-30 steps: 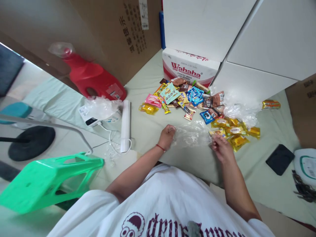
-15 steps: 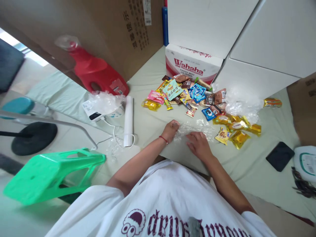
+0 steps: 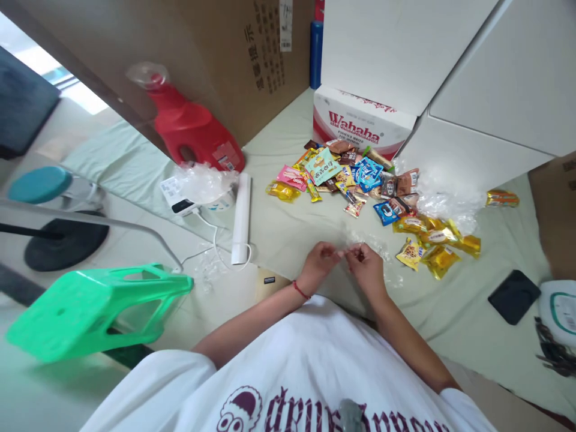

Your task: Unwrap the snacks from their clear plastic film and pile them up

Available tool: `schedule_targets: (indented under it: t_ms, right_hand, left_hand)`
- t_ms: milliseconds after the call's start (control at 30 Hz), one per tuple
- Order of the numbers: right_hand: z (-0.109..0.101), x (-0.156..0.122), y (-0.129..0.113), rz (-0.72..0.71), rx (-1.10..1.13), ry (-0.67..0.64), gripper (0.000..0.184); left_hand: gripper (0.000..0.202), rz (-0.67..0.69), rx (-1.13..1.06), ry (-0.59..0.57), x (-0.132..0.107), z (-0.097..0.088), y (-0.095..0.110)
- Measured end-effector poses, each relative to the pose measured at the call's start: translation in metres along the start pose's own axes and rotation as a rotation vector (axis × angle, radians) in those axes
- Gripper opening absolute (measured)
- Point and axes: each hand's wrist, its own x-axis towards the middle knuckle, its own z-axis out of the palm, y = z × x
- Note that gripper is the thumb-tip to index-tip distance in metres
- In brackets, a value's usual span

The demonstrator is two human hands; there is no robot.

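My left hand (image 3: pixel 320 263) and my right hand (image 3: pixel 365 268) meet just in front of my shirt, fingertips pinched together and nearly touching. Whatever lies between them is too small or too see-through to make out. Right behind and beside the right hand, crumpled clear plastic film (image 3: pixel 375 243) lies on the pale green sheet (image 3: pixel 292 231). Beyond the hands is a heap of wrapped snacks, among them a mint-green packet (image 3: pixel 323 166), a pink packet (image 3: pixel 291 177) and blue packets (image 3: pixel 369 173). Yellow-wrapped snacks (image 3: pixel 441 261) and a cookie packet (image 3: pixel 410 254) are to the right.
A Wahaha carton (image 3: pixel 360 123) stands behind the heap, with a pile of clear plastic bags (image 3: pixel 450 201) to its right. At left are a red jug (image 3: pixel 193 129), a white roll (image 3: pixel 242 219) and a green stool (image 3: pixel 90 312). A dark flat object (image 3: pixel 514 297) lies far right.
Both hands have come together, fingertips pinching; before, they were apart on the clear film. The film now lies partly behind my right hand. The view has shifted slightly.
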Motion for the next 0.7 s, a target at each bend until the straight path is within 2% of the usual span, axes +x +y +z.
schedule_targets:
  t_ms: [67,167,267,467,567,700]
  right_hand:
    - [0.006,-0.002,-0.004,0.051,0.084,-0.058,0.025]
    - [0.007,-0.002,-0.008,0.194,0.288,-0.127,0.032]
    - [0.001,0.0,-0.011,0.292,0.484,-0.125,0.038]
    - [-0.026,0.006,-0.006,0.385,0.787,-0.048,0.041]
    - [-0.042,0.012,0.004,0.39,0.818,0.065,0.041]
    - [-0.06,0.026,0.019,0.434,0.717,0.184,0.045]
  left_hand:
    - [0.033,-0.013,-0.09,-0.072,0.0,0.01,-0.002]
    - [0.033,-0.07,-0.236,-0.1,0.008,0.017,0.0]
    - [0.038,-0.159,-0.364,-0.107,0.015,0.013,0.004]
    - [0.041,-0.256,-0.514,-0.072,0.029,-0.003,0.011]
    - [0.032,-0.276,-0.43,0.019,0.041,-0.01,0.011]
    - [0.017,-0.153,-0.042,0.186,0.059,-0.014,0.006]
